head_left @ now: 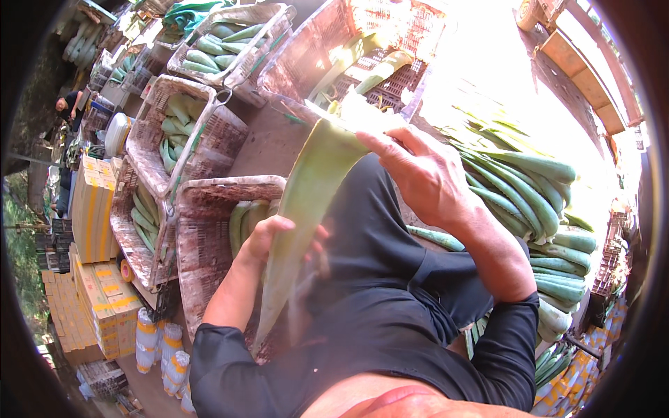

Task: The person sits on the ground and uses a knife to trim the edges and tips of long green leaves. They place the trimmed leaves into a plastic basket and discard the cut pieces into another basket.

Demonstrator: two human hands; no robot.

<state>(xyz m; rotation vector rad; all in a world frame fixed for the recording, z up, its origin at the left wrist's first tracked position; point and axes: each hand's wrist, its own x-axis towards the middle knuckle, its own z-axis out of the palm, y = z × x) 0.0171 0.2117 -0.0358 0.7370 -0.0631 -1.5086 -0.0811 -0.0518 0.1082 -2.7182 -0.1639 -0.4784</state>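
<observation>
Aloe leaf (317, 174) slants through the air above our lap, its broad end up by the near edge of the far crate (303, 66), its tip down beside the right edge of the near crate (198, 258). Our left hand (259, 240) curls behind it around mid-length, fingers closed on it, probably to bear its weight. Our right hand (428, 171) is up at the broad end, seemingly to steady it; glare keeps us from telling whether its fingers close on anything. Other leaves (240, 223) lie toward the near crate's upper right corner. At our right, a leaf pile (519, 181) lies roughly aligned, likely for easy reach.
</observation>
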